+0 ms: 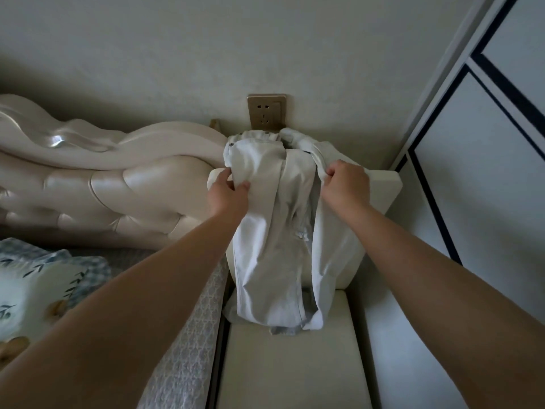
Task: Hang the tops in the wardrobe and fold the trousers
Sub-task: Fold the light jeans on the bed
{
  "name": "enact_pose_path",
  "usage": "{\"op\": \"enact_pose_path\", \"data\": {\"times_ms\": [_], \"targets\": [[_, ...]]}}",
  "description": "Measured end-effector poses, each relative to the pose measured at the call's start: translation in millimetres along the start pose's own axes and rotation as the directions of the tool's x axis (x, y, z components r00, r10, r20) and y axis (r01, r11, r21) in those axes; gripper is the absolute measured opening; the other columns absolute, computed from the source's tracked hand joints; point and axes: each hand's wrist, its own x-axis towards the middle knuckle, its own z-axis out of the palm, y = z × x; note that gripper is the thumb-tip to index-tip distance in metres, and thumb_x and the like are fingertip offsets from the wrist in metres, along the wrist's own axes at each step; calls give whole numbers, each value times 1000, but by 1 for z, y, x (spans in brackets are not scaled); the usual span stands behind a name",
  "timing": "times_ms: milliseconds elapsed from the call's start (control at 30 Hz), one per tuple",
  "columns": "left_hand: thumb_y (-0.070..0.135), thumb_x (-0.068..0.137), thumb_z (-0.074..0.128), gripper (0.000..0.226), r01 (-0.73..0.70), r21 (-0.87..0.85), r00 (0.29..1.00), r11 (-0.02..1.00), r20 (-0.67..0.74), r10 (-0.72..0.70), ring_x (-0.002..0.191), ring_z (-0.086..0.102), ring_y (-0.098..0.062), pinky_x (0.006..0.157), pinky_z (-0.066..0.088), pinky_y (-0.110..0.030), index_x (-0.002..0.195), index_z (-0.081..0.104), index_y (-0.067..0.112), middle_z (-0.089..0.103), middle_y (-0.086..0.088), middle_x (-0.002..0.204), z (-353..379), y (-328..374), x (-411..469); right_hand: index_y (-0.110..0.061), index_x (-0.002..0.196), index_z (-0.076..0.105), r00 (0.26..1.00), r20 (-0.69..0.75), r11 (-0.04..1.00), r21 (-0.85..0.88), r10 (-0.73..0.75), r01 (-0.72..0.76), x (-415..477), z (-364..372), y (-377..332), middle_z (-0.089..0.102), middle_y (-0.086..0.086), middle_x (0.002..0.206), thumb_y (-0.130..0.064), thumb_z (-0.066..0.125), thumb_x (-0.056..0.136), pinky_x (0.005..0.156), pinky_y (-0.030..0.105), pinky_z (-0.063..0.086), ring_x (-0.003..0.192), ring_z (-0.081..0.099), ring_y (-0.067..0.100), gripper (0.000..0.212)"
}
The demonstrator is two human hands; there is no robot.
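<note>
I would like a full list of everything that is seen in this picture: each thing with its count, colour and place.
Trousers: one pair, white, held up over the bedside cabinet, legs hanging down.
Bedside cabinet: one, cream, in the corner between bed and wardrobe.
Wall socket: one, gold, on the wall above the trousers.
Headboard: one, cream, tufted, at the left.
Pillow: one, white with blue leaves, lower left.
Bed cover: one, grey, patterned, at the bed's edge.
Wardrobe doors: white with dark trim, at the right; count unclear.
Left hand: grips the trousers' left side.
Right hand: grips the trousers' right side.
</note>
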Motion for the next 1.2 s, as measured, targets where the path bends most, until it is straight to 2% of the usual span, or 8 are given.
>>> {"op": "enact_pose_path", "data": {"times_ms": [167,300,433,500,667,833,1033,1200], "targets": [[24,92,59,47,-94,-59,995,994,36,97,79,57,-8,72,43,-21,136,46,31,58,10,82,-1,-5,-32,-8,94,59,992,-108,981,175,-64,82,-42,-8,9,63,4,88,-10,51,92,69,24,33,84,58,22,9],[23,91,61,42,-174,-14,980,985,98,174,77,57,-4,65,45,-19,128,48,38,59,10,83,-2,-23,-64,-8,96,57,996,-16,985,147,-89,90,-82,17,23,61,7,90,-13,51,91,75,39,46,86,57,25,10],[24,89,63,40,-25,39,991,999,136,20,83,60,-17,72,48,-31,125,45,26,59,3,87,-1,-49,-81,-13,99,58,993,112,999,-13,-36,37,-100,38,35,61,6,95,-19,52,91,73,34,45,91,56,25,11],[24,86,67,38,77,-17,992,997,102,-75,88,58,-21,73,43,-30,116,44,20,58,1,92,-3,-53,-79,-11,91,56,997,32,997,-37,-68,69,-101,40,30,59,6,91,-17,59,87,66,31,40,86,56,27,8],[41,78,75,78,204,-366,975,908,-5,-221,114,53,-18,98,46,-35,138,34,14,50,-2,130,-14,-40,-45,-8,114,54,944,-286,986,-56,-165,155,-76,40,-9,53,17,119,-35,76,67,73,40,47,103,54,35,59],[46,75,75,76,257,-424,956,868,-18,-291,108,57,-21,97,47,-38,135,40,15,55,-5,125,-31,-18,-5,-8,141,35,983,-158,995,-50,-93,86,-47,44,-44,39,18,144,-49,71,72,95,49,41,128,42,36,88],[43,77,74,37,238,-456,969,857,50,-242,82,65,-15,72,54,-29,104,61,20,68,1,92,-44,-8,0,-8,125,54,988,-134,924,381,71,-15,-26,22,-31,61,12,119,-26,47,96,83,30,39,110,56,29,35],[30,87,67,17,129,-463,989,877,-9,-150,73,61,-11,59,48,-21,99,61,19,64,6,79,-60,3,-2,7,115,56,927,-63,769,580,370,-267,-15,-14,-10,57,24,118,-31,39,100,84,31,37,111,53,35,44]]}}
